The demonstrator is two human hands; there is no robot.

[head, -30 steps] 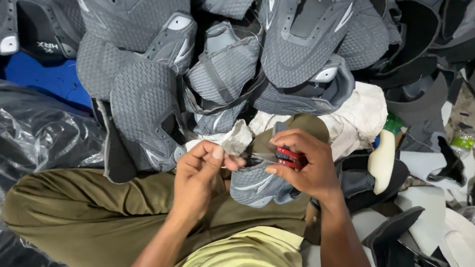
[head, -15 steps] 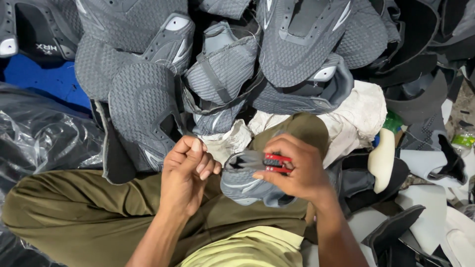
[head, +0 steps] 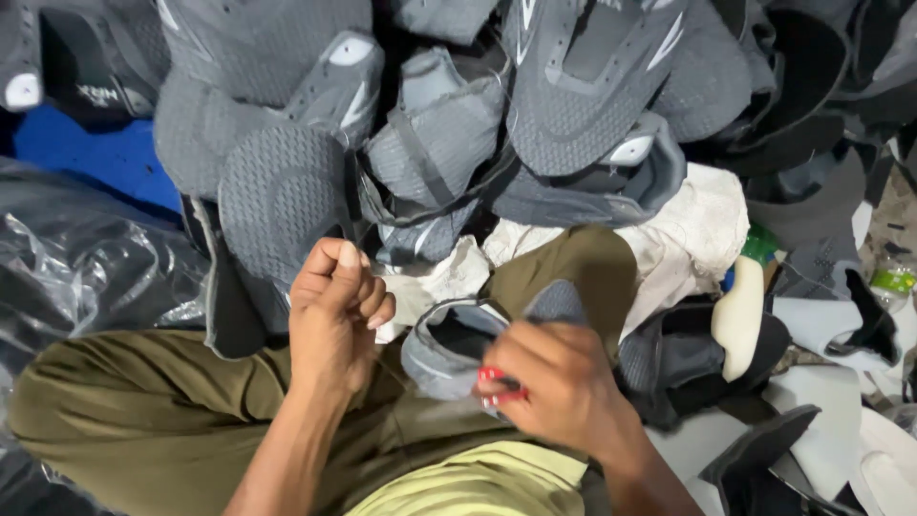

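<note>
**Op:** Logging from the remote station, nearest first. I count two hands. The left hand (head: 334, 306) is curled into a fist with thumb against fingers; it appears to pinch something thin, which I cannot resolve. The right hand (head: 564, 387) is closed around a small red-handled tool (head: 499, 380), only its red part showing between the fingers.

**Obs:** And the workpiece?

**Op:** One grey shoe upper (head: 478, 334) sits on the lap between the two hands, touching the right hand, its opening turned upward. It rests on the olive trousers (head: 143, 420); one raised knee shows behind it. A yellow-green shirt hem (head: 478, 487) fills the bottom edge.

**Obs:** Counts further out?

**Op:** Behind the knee, one crumpled white cloth (head: 688, 239). Just beside it on the right, one cream-coloured bottle (head: 738, 315) with a green cap, tilted. Beyond that, a heap of grey shoe uppers (head: 430, 134); I make out roughly seven or eight distinct pieces, overlapping, so the exact count is uncertain. Darker black pieces (head: 812, 105) lie at the upper right.

**Obs:** Surface and room?

**Op:** On the left, one sheet of black plastic wrap (head: 86, 258), creased and shiny. One blue patch (head: 86, 153) shows above it, under the heap. On the right, white flat sheets (head: 831, 401) with dark cut pieces lying on them. No walls are visible; the view is entirely downward.
</note>
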